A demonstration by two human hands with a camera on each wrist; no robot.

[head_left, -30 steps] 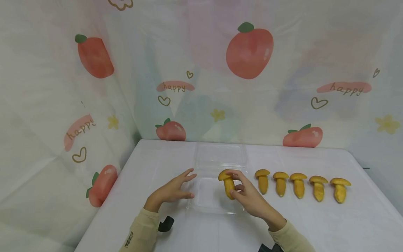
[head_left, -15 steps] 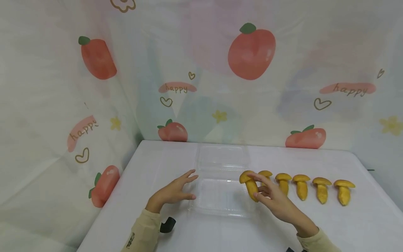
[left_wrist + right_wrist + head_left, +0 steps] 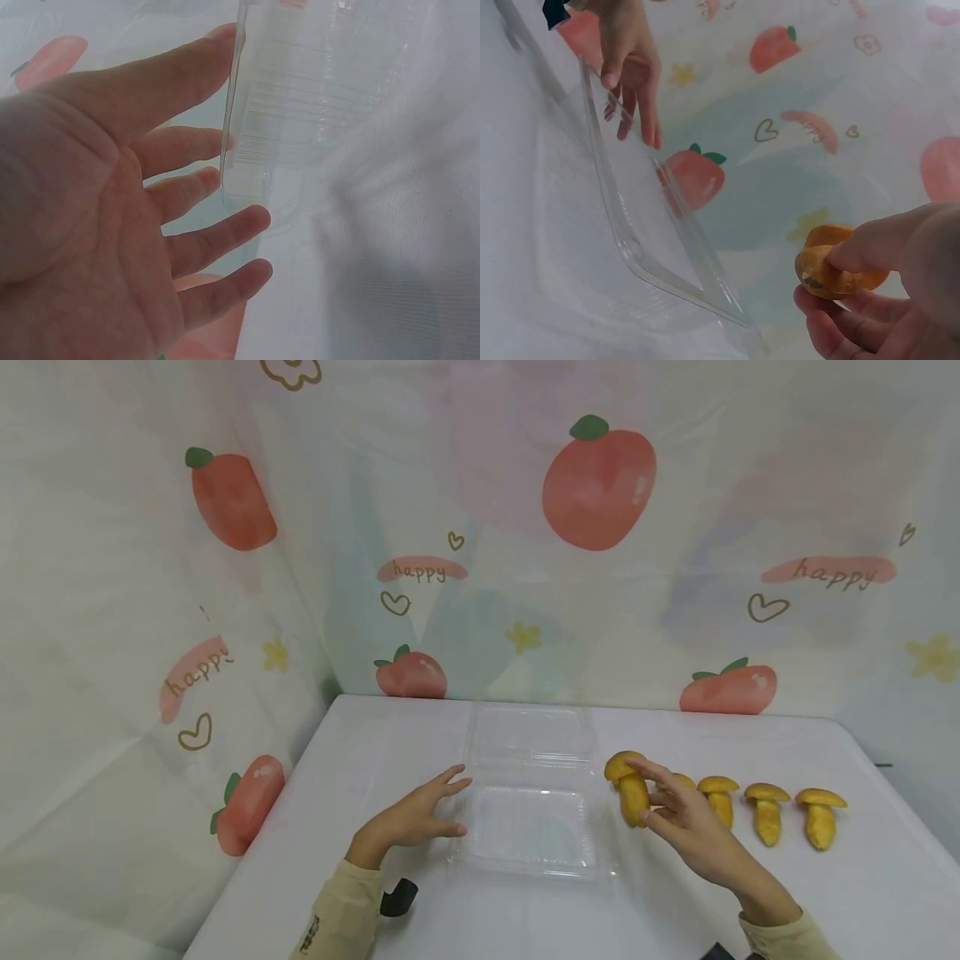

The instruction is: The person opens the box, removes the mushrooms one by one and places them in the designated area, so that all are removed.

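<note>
My right hand (image 3: 693,831) pinches a yellow mushroom (image 3: 628,789) between thumb and fingers, at the left end of a row of similar mushrooms (image 3: 767,814). The right wrist view shows this held mushroom (image 3: 832,266) end-on, the thumb across it. A clear plastic clamshell box (image 3: 528,870) lies unfolded on the table, lid toward the back. My left hand (image 3: 408,817) is at the box's left side with fingers spread. In the left wrist view its thumb and forefinger touch or nearly touch the box rim (image 3: 229,127). Part of the mushroom row is hidden behind my right hand.
A white cloth covers the table (image 3: 525,918). Behind it and to the left hang printed curtains (image 3: 487,468) with peach pictures. A black wrist mount (image 3: 399,897) sits under the left forearm.
My right hand has carried the mushroom rightward from over the box to the left end of the row. The left hand has stayed by the box.
</note>
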